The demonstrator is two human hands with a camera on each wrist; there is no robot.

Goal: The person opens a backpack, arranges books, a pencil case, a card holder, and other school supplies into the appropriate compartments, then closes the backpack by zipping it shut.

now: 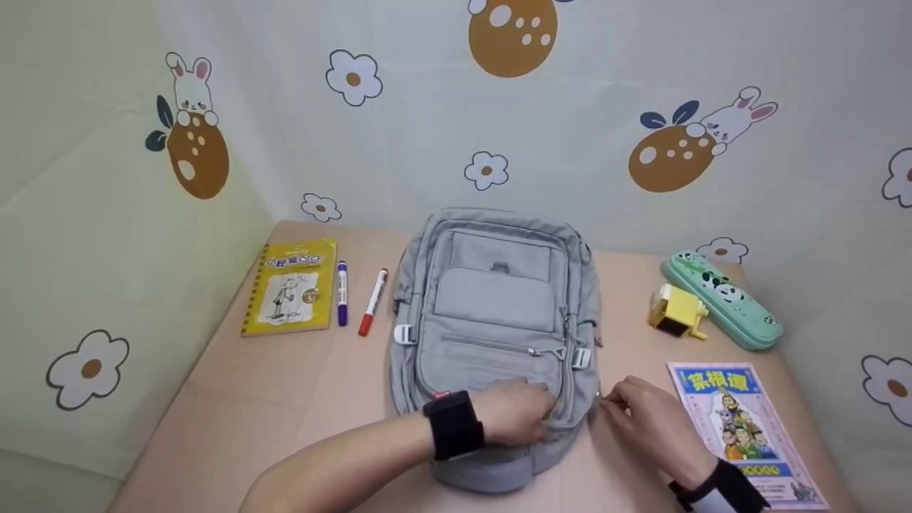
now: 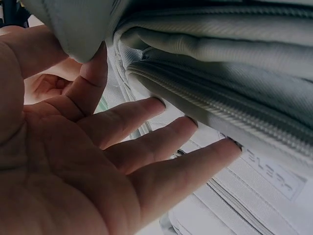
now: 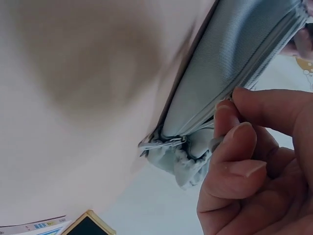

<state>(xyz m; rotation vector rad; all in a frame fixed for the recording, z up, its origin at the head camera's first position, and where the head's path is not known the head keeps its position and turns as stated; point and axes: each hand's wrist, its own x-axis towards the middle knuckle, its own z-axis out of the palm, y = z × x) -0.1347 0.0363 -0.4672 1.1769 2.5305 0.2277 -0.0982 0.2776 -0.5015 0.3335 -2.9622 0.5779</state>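
Note:
A grey backpack (image 1: 491, 299) lies on the table with its front pockets facing up. My left hand (image 1: 516, 412) is over its lower front; in the left wrist view, thumb and forefinger pinch a fold of grey fabric (image 2: 80, 34), and the other fingers stretch along the bag's front. At the bag's right side, my right hand (image 1: 652, 424) pinches a small zipper pull, mostly hidden by the fingertips (image 3: 242, 129). The side zipper (image 3: 249, 73) runs along the bag's edge up to those fingers.
Left of the bag lie a yellow book (image 1: 299, 285), a purple marker (image 1: 343, 292) and a red marker (image 1: 373, 303). On the right are a yellow pencil sharpener (image 1: 673, 311), a green panda pencil case (image 1: 723, 299) and a pink-bordered booklet (image 1: 744, 427). A patterned curtain (image 1: 427, 128) hangs behind.

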